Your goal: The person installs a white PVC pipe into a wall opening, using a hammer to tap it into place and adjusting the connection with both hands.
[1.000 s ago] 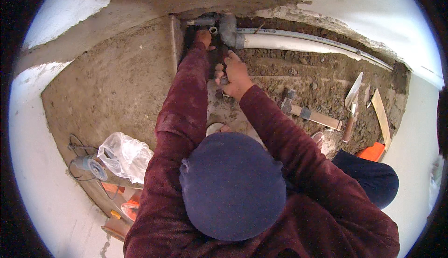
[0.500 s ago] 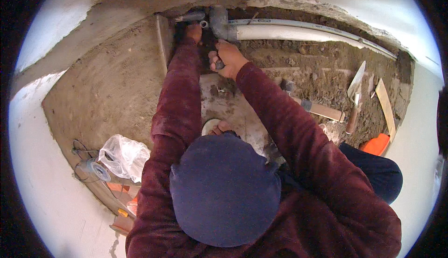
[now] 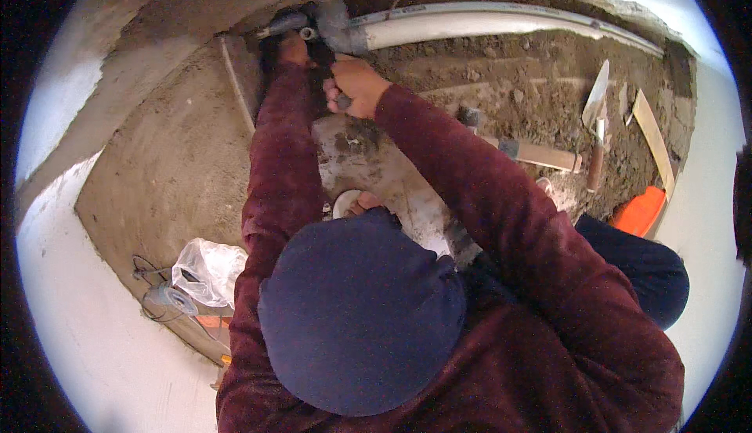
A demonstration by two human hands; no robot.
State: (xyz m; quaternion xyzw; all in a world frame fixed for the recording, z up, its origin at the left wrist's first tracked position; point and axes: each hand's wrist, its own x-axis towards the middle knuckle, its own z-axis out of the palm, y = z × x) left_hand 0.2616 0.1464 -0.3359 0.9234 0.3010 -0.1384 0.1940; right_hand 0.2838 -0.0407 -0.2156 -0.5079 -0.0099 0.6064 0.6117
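Head view, one moment: left hand (image 3: 294,48) reaching to grey pipe fitting (image 3: 333,26) at end of white pipe (image 3: 486,27), grip not discernible; right hand (image 3: 356,86) clenched on a small dark tool just below the fitting. Trowel (image 3: 595,116), hammer (image 3: 540,153), plastic bag (image 3: 207,270) lie apart on dirt.

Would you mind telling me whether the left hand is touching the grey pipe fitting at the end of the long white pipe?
Touching. The head view shows the left hand pressed against the grey pipe fitting, with no gap between them.
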